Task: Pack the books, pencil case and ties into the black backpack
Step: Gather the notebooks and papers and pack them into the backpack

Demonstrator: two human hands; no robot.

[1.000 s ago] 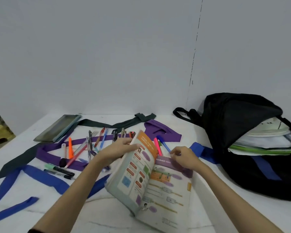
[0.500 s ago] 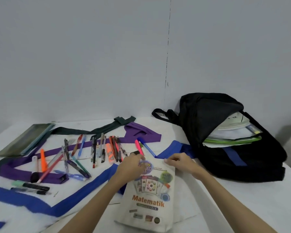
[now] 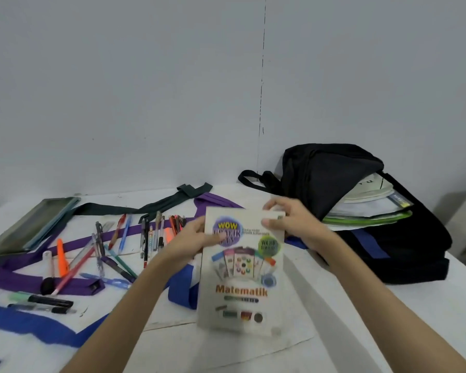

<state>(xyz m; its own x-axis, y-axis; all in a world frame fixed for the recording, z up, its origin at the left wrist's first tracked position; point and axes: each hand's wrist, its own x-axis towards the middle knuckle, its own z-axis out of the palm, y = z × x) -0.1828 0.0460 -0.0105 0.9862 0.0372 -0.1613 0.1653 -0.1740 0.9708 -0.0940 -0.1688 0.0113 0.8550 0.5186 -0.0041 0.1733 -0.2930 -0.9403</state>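
Head | both hands' fingers (image 3: pixel 273 204) pinch Matematik book (image 3: pixel 242 270) | small cover print blurred

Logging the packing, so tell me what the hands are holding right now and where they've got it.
Both hold the Matematik book: left hand at its upper left edge, right hand at its top right corner.

Loose pens and markers (image 3: pixel 124 251) scattered on white table (image 3: pixel 361 332).
Orange highlighter (image 3: pixel 62 258) among them; black markers (image 3: pixel 49 302) at left edge; plain grey wall (image 3: pixel 145 90) behind.
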